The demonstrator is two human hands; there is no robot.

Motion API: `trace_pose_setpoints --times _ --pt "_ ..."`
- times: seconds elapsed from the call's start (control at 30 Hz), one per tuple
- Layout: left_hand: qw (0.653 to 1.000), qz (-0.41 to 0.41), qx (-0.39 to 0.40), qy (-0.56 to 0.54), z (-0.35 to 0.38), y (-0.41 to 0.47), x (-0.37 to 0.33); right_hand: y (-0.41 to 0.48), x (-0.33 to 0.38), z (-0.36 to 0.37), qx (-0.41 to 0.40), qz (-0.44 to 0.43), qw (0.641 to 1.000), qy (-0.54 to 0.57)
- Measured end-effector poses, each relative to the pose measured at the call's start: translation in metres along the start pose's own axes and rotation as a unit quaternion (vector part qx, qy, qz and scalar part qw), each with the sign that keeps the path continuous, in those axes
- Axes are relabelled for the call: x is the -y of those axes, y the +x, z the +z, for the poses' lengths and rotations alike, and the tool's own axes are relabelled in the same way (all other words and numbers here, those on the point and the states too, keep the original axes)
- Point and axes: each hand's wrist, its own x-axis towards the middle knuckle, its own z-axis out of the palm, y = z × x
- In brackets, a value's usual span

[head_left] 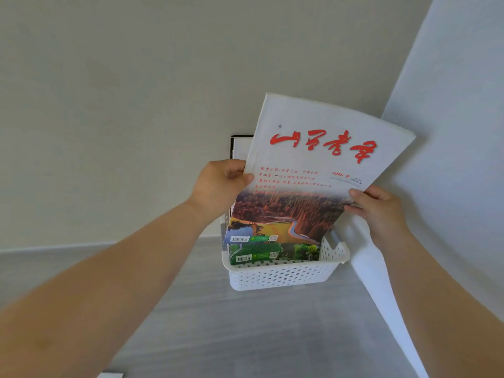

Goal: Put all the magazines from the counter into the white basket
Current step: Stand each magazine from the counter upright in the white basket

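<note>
Hands both on the magazine [313,170]: left [221,186] pinches its left edge, right [379,211] grips the right edge. It's tilted over the basket [281,276], which already holds another magazine [261,255], maybe more.

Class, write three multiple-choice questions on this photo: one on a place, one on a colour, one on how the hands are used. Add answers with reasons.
1. Where is the green-covered magazine? A) in the white basket B) on the floor C) on a chair
2. What colour is the held magazine's title? A) blue B) red C) black
3. How is that magazine held? A) by one hand B) by neither hand C) by both hands
Answers: 1 A, it sits inside the basket's perforated walls; 2 B, red lettering on a white cover; 3 C, the left hand and right hand each grip a side edge.
</note>
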Motion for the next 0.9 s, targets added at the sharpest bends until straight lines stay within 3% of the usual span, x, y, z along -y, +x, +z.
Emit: trace_pose_setpoints --times 0.47,0.9 --pt "0.997 -0.062 0.027 -0.044 -0.001 0.014 0.004 0.013 -0.001 0.003 -0.014 -0.018 0.999 -0.028" --pt "0.987 -0.151 -0.004 0.049 0.015 0.005 0.062 0.009 -0.045 0.015 -0.011 0.049 0.995 -0.09"
